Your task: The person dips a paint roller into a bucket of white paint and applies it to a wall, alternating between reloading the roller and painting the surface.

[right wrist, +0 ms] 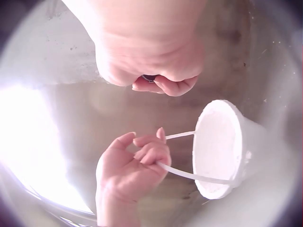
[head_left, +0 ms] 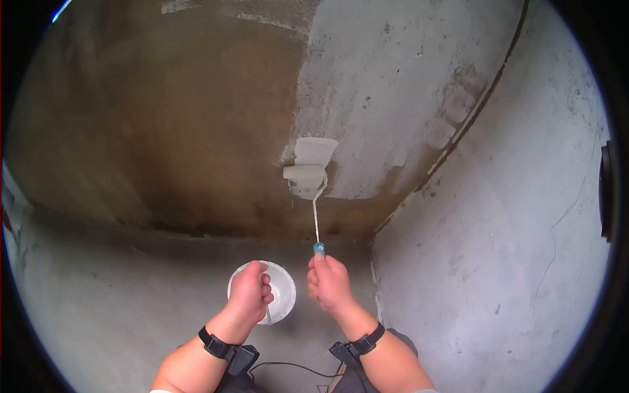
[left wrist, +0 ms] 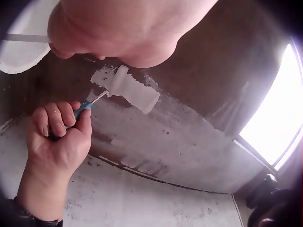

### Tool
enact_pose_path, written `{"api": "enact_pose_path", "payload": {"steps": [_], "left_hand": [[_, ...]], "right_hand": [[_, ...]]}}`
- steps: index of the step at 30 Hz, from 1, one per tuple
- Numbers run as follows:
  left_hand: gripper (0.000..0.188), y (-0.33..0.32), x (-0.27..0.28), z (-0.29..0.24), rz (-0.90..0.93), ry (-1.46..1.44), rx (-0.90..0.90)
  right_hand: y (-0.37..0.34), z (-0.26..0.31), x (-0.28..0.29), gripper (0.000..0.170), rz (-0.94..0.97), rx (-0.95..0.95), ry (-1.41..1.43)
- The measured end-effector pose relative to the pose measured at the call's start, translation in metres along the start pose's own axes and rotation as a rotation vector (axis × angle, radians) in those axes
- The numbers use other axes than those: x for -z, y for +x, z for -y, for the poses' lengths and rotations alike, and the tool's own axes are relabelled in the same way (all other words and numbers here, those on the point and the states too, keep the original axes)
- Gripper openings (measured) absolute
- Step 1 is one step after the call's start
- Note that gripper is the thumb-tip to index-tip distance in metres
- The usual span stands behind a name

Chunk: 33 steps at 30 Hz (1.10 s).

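Observation:
My right hand grips the blue handle of a paint roller, thumb along it. The roller's white sleeve lies against the brown wall, on a fresh white paint patch. Its bent, paint-coated rod runs up from the handle. My left hand holds a white bucket by its bail; in the right wrist view the curled fingers hook the white bail and the bucket hangs tilted beside them. Pale paint coats the bucket's inside.
Brown bare wall spreads left of the patch, and a whitish coated area lies right of it. A grey side wall meets it at a dark corner line. Below is the grey floor; a black cable runs near the legs.

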State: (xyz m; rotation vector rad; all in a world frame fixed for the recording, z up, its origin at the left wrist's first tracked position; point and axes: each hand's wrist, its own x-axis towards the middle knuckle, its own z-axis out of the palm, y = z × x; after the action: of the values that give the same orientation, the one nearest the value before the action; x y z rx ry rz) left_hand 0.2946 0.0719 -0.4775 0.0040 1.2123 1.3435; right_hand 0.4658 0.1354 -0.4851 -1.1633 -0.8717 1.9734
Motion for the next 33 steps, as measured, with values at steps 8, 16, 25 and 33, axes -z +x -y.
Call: {"api": "enact_pose_path", "payload": {"steps": [8,16,25,33], "left_hand": [[0.017,0.003,0.003,0.0,0.029,0.063,0.013],[0.018,0.002,0.004,-0.005,0.044,0.039,0.032],[0.018,0.006,0.004,-0.005,0.005,0.041,0.004],[0.018,0.006,0.006,-0.003,-0.053,0.025,-0.037]], "right_hand": [[0.011,0.016,-0.018,0.028,0.048,0.304,-0.07],[0.015,0.02,-0.025,0.028,0.06,0.291,-0.025],[0.017,-0.016,-0.019,0.028,0.041,0.129,0.04],[0.016,-0.045,-0.004,0.028,-0.006,-0.037,0.038]]}}
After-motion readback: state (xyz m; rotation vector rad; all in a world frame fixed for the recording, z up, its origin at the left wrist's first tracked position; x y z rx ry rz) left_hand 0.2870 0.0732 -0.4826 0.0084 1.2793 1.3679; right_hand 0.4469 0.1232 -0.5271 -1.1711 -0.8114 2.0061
